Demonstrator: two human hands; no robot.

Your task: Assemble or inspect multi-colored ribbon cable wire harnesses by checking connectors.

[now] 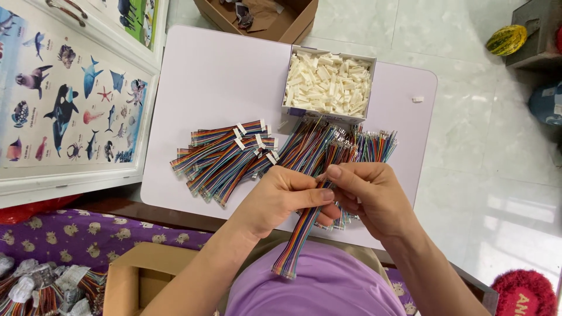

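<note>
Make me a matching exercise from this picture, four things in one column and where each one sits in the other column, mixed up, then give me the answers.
Things:
1. box of white connectors
2. finished ribbon cables
3. single ribbon cable
4. brown cardboard box

Places:
A. pinched between the left hand and the right hand
B. on the floor beyond the table's far edge
C. at the far side of the table
D. piled on the table left of the hands

Pairs: 1-C, 2-D, 3-A, 4-B
</note>
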